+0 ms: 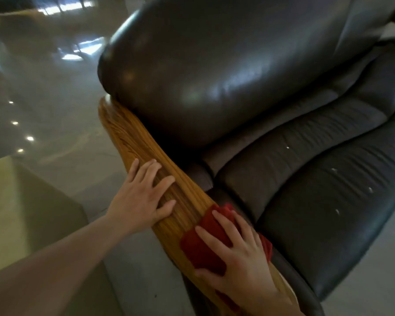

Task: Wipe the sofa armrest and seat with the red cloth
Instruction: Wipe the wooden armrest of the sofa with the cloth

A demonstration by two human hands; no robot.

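Observation:
A dark leather sofa fills the right side, with its seat cushion (324,197) and a rounded backrest (203,71). Its wooden armrest (132,142) runs diagonally from upper left to lower right. My left hand (144,195) lies flat on the middle of the armrest, fingers spread, holding nothing. My right hand (237,254) presses the red cloth (203,245) onto the near part of the armrest, fingers spread over it. Part of the cloth is hidden beneath my palm.
A glossy pale tiled floor (43,87) stretches to the left of the sofa. A beige boxy surface (21,201) stands at the lower left, close to the armrest. Small white specks dot the seat cushion.

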